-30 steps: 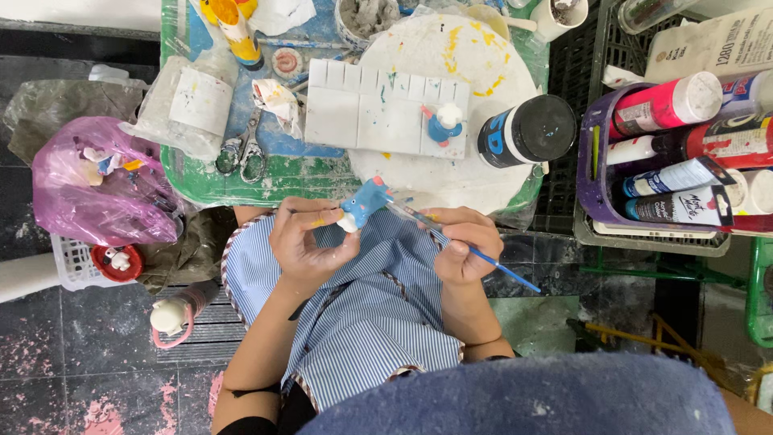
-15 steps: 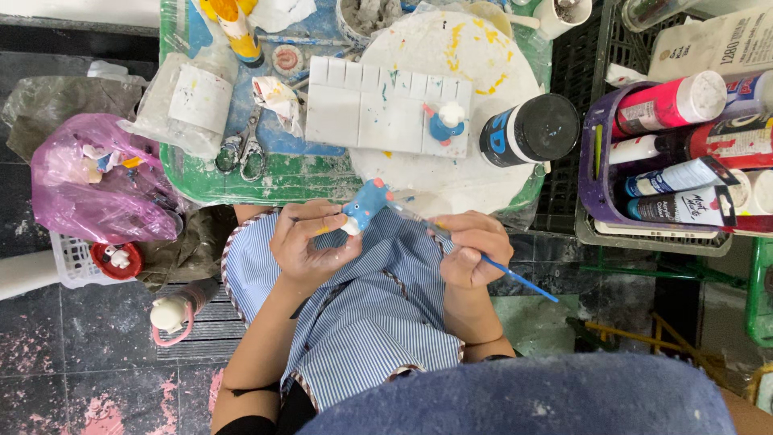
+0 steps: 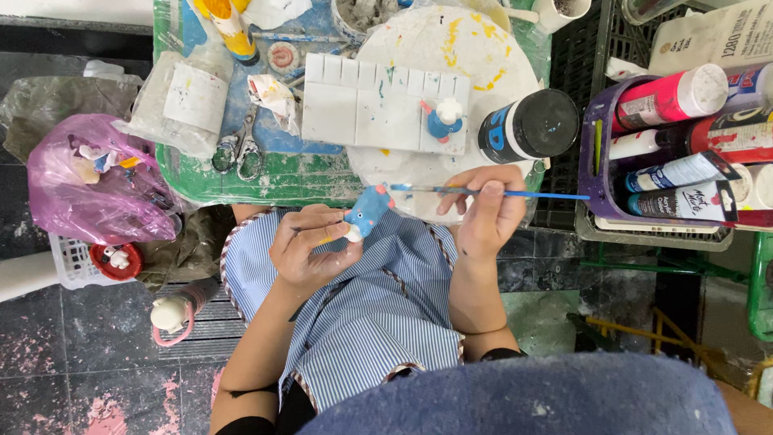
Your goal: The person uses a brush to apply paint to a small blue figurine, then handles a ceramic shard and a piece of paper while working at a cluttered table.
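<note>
My left hand grips a small blue clay figure with a white base, held above my lap on a blue striped apron. A thin blue-handled paintbrush lies level in my right hand, its tip almost at the figure's top. Just beyond both hands is the edge of a green tray table. On it sit a white paint palette and a second small blue and white figure.
A black-lidded paint jar stands right of the palette. A purple basket of paint tubes sits at the right. Scissors, crumpled paper and a yellow bottle lie on the tray's left. A pink plastic bag rests on the floor.
My right hand has lifted and turned the brush from a downward slant beside my lap to level, with its tip at the figure. The left hand holds the figure in much the same place.
</note>
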